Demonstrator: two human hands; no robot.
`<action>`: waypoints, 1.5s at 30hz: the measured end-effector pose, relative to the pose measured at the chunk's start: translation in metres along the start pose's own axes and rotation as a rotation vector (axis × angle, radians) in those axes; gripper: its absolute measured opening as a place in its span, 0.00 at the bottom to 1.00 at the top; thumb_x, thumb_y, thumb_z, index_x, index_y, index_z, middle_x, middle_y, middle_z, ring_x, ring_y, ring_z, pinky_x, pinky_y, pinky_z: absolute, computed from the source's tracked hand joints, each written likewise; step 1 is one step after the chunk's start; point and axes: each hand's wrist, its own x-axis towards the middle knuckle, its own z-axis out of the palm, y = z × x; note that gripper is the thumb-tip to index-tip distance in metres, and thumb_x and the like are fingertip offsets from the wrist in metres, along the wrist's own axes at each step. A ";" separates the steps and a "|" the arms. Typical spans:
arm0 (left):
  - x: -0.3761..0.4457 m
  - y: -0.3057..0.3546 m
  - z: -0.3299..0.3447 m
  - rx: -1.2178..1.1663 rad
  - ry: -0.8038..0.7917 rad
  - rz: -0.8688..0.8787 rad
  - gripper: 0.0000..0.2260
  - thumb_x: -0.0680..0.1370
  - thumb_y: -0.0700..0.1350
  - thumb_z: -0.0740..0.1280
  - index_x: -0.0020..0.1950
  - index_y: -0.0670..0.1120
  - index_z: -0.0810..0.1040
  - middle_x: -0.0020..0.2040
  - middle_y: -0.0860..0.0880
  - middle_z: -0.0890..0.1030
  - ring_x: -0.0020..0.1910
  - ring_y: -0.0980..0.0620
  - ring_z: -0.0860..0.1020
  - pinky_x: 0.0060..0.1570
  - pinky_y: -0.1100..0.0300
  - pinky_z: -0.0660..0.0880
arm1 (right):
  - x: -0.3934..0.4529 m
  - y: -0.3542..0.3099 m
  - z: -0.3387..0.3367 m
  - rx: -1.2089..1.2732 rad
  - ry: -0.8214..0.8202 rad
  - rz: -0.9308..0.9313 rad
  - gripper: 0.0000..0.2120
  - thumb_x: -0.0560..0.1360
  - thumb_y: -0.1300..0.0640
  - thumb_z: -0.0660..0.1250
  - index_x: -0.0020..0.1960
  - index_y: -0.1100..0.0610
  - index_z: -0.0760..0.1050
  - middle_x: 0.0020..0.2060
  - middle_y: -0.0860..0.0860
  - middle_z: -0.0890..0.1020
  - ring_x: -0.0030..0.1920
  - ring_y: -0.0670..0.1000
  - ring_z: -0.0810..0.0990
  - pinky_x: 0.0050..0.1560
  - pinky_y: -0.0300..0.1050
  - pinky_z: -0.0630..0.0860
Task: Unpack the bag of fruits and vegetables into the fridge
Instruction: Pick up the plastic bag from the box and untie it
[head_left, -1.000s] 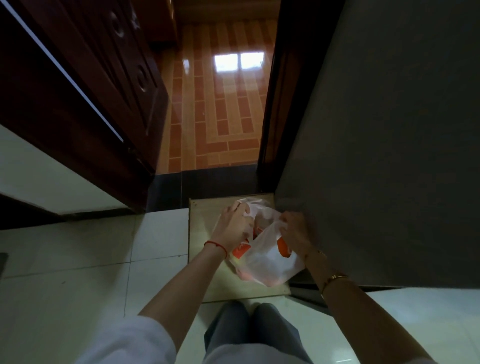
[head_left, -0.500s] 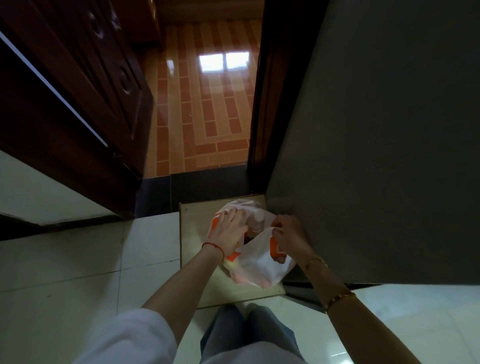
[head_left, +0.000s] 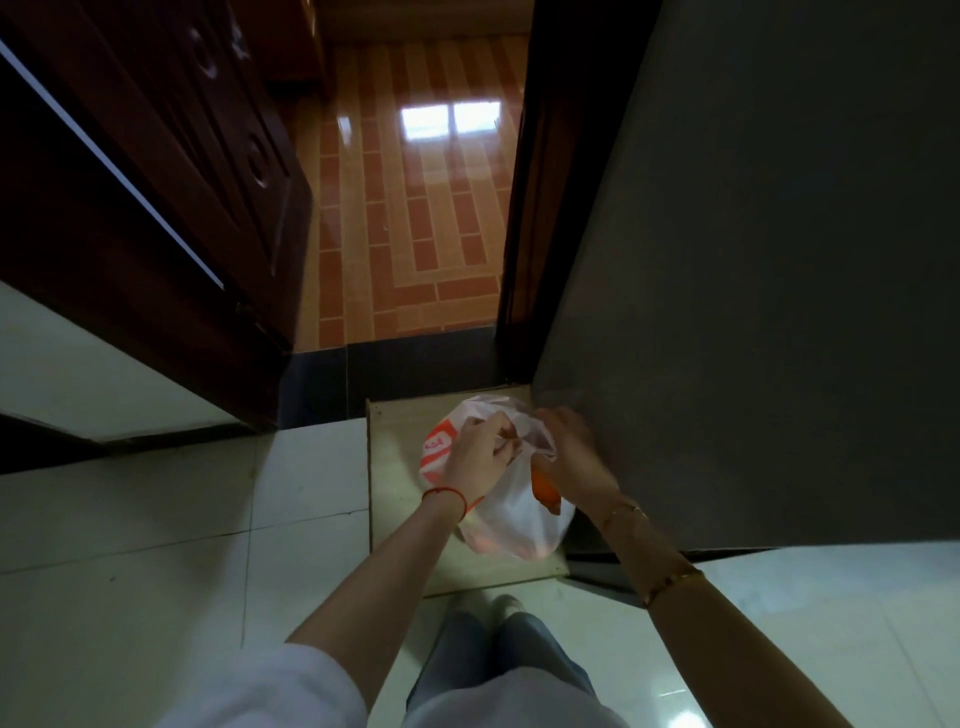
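Observation:
A white plastic bag (head_left: 511, 514) with orange print sits on a pale board (head_left: 397, 478) on the floor, right beside the grey side of the fridge (head_left: 753, 312). My left hand (head_left: 475, 454) grips the bag's top edge from the left. My right hand (head_left: 571, 457) holds the opposite edge, close against the fridge. Something orange (head_left: 545, 491) shows through the plastic under my right hand. What else lies in the bag is hidden.
A dark wooden door (head_left: 156, 182) stands open on the left. Ahead, a doorway leads to a shiny orange tiled floor (head_left: 415, 218). My knees (head_left: 498, 654) are low in view over white floor tiles (head_left: 156, 545).
Both hands have shifted on the top of the bag, and its mouth is spread wider toward the left. The view has drifted slightly.

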 end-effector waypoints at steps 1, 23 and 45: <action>0.000 0.000 0.001 0.000 -0.033 -0.011 0.07 0.80 0.47 0.64 0.56 0.47 0.74 0.52 0.49 0.78 0.49 0.53 0.80 0.52 0.56 0.79 | 0.001 -0.003 -0.002 -0.054 -0.037 -0.002 0.15 0.77 0.59 0.64 0.64 0.54 0.73 0.61 0.50 0.69 0.61 0.51 0.70 0.63 0.47 0.71; -0.052 0.048 -0.057 0.011 0.071 -0.104 0.06 0.79 0.41 0.66 0.54 0.46 0.80 0.46 0.51 0.77 0.55 0.48 0.75 0.57 0.51 0.76 | -0.026 -0.076 -0.063 -0.018 -0.116 -0.037 0.02 0.75 0.61 0.67 0.43 0.57 0.78 0.38 0.52 0.83 0.37 0.51 0.83 0.44 0.52 0.83; -0.207 0.090 -0.085 -0.336 0.100 -0.121 0.10 0.82 0.46 0.60 0.53 0.46 0.82 0.47 0.48 0.83 0.48 0.51 0.81 0.51 0.58 0.79 | -0.163 -0.128 -0.051 0.097 0.219 -0.083 0.12 0.70 0.51 0.75 0.35 0.59 0.83 0.30 0.50 0.83 0.31 0.46 0.79 0.34 0.36 0.75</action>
